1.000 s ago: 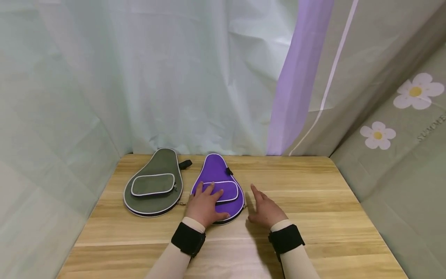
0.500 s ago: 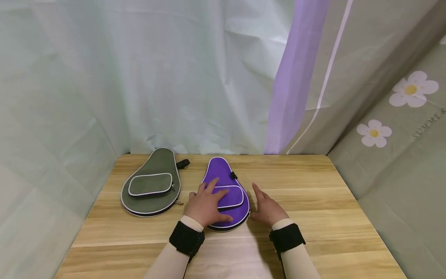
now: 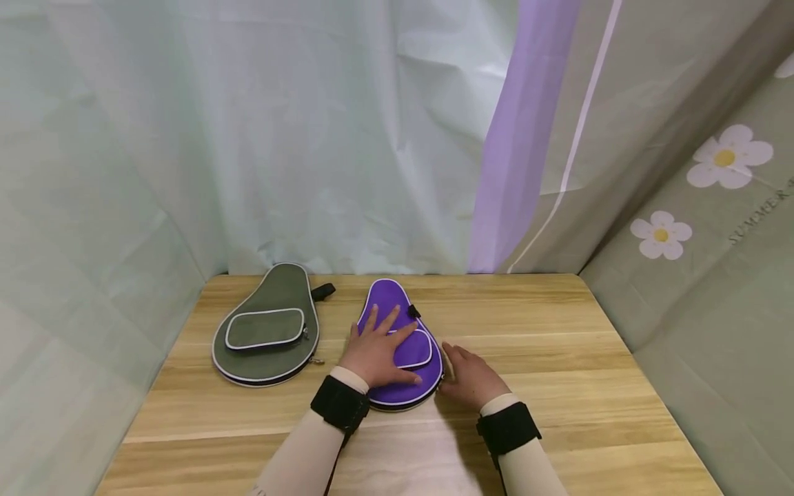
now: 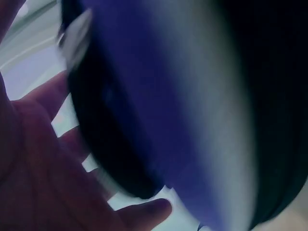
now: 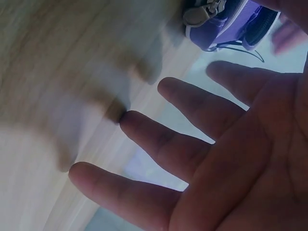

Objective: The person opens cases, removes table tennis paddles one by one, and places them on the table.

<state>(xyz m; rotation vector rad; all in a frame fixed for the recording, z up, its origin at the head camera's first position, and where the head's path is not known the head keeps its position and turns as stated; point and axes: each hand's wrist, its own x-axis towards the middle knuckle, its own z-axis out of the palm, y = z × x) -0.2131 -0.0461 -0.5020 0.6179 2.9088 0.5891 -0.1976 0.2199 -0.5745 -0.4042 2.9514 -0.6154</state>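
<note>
A purple table tennis paddle case (image 3: 383,297) with white piping and a front pocket lies flat on the wooden table. My left hand (image 3: 375,355) rests on it with fingers spread across the pocket. In the left wrist view the case (image 4: 139,82) is blurred and close beside the palm. My right hand (image 3: 473,377) is at the case's right edge, by its zipper. The right wrist view shows a metal zipper pull (image 5: 199,15) on the case, with the fingers (image 5: 163,144) extended over the table and not around the pull. The thumb is only partly visible there.
An olive-green paddle case (image 3: 273,293) with a black strap (image 3: 323,292) lies to the left, a gap away from the purple one. Wooden tabletop (image 3: 558,344) extends to the right. Hanging curtains (image 3: 347,138) surround the table's back and sides.
The purple case has shifted right and slightly nearer, the left hand moving with it. My right hand has come in to the case's right edge, its index finger drawn back nearer.
</note>
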